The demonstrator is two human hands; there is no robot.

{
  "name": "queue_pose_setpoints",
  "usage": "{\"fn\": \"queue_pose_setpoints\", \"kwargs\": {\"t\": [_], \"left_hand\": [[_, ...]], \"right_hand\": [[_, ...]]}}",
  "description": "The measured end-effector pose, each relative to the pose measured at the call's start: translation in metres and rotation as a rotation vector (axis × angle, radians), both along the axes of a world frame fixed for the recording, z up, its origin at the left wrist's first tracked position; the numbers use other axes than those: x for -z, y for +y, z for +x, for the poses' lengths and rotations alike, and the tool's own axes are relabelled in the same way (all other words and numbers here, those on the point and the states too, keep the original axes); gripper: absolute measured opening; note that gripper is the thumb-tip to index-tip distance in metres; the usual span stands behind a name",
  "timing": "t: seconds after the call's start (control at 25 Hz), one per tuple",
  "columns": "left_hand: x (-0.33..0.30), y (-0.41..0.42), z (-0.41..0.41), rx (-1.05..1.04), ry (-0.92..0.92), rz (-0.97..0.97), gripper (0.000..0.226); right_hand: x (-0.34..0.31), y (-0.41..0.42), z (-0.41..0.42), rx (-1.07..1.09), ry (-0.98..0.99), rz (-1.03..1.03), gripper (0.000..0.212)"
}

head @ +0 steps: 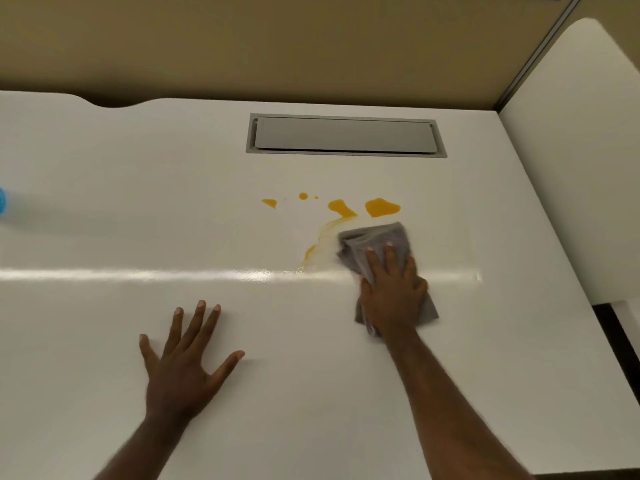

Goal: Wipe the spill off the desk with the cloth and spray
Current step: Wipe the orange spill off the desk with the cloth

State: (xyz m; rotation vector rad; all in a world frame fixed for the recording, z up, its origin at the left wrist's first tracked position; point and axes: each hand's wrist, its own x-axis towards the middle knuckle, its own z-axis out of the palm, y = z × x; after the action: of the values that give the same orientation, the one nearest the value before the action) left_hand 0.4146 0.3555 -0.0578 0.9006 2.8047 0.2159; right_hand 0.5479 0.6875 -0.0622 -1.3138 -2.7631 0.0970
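Observation:
An orange spill (pixel 381 206) lies in several blotches on the white desk (pixel 138 220), with a smeared streak (pixel 320 242) curving down from them. My right hand (pixel 393 292) presses flat on a crumpled grey cloth (pixel 372 242) just below and right of the blotches, at the streak's right edge. My left hand (pixel 187 362) rests palm down on the desk with fingers spread, holding nothing. A blue part of an object (pixel 2 200), possibly the spray, shows at the far left edge, mostly cut off.
A grey cable hatch (pixel 346 135) is set into the desk behind the spill. A tan partition wall (pixel 277 46) runs along the back. A white side panel (pixel 581 168) rises at the right, with a dark gap (pixel 620 337) below it.

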Motion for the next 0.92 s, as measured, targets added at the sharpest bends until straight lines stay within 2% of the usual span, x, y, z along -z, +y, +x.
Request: {"fn": "queue_pose_setpoints", "kwargs": {"t": [0.08,0.2,0.48,0.6,0.72,0.8,0.92], "left_hand": [[-0.002,-0.004,-0.016,-0.05,-0.007,0.0,0.083],[-0.001,-0.007,-0.036,-0.078,-0.009,-0.018,0.083],[0.003,-0.005,-0.047,-0.077,-0.029,0.003,0.08],[0.003,-0.004,-0.047,-0.08,-0.032,0.014,0.08],[0.002,-0.004,-0.047,-0.078,-0.027,0.015,0.08],[0.002,-0.005,-0.047,-0.075,-0.03,0.016,0.08],[-0.001,-0.004,-0.047,-0.076,-0.039,0.005,0.082]], "right_hand": [[-0.002,0.027,0.013,0.19,0.016,-0.024,0.058],[-0.007,0.074,-0.009,0.298,0.012,-0.096,0.057],[-0.01,0.107,-0.099,0.204,-0.007,-0.153,0.059],[-0.011,0.074,-0.124,0.012,-0.028,-0.114,0.06],[-0.003,0.039,-0.095,-0.209,-0.048,-0.036,0.059],[-0.003,0.05,-0.07,-0.175,-0.067,-0.051,0.059],[-0.01,0.09,-0.074,0.06,-0.071,-0.106,0.058]]}}
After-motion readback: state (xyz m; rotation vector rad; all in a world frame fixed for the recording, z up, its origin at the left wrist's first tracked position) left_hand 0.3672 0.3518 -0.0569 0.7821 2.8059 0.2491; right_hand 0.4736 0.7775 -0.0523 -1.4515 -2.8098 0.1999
